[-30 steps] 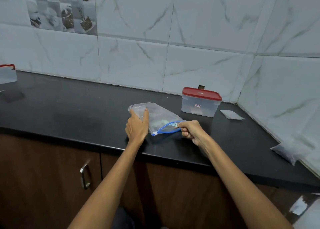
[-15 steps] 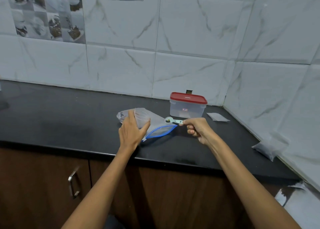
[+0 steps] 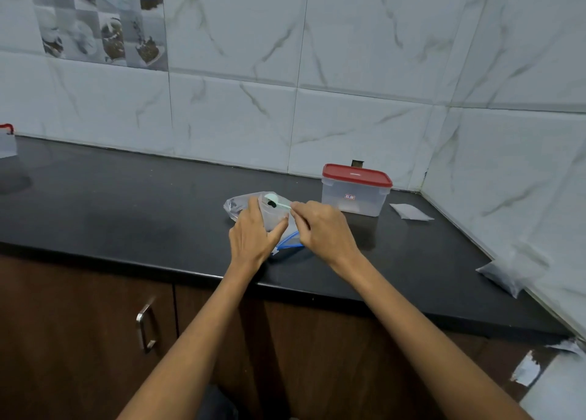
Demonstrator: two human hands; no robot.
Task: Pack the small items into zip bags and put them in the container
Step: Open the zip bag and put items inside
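Head view, centre of frame: my left hand (image 3: 253, 234) holds the zip bag (image 3: 276, 219) on the countertop (image 3: 126, 203) while my right hand (image 3: 323, 229) pinches a small spoon (image 3: 276, 201) above it. I'd keep the scoop level and the bag pinned. The container (image 3: 355, 191) sits lidded, just right.

A black countertop (image 3: 126, 203) meets marble-patterned wall tiles (image 3: 348, 70), above brown cabinets with a metal handle (image 3: 145, 327).
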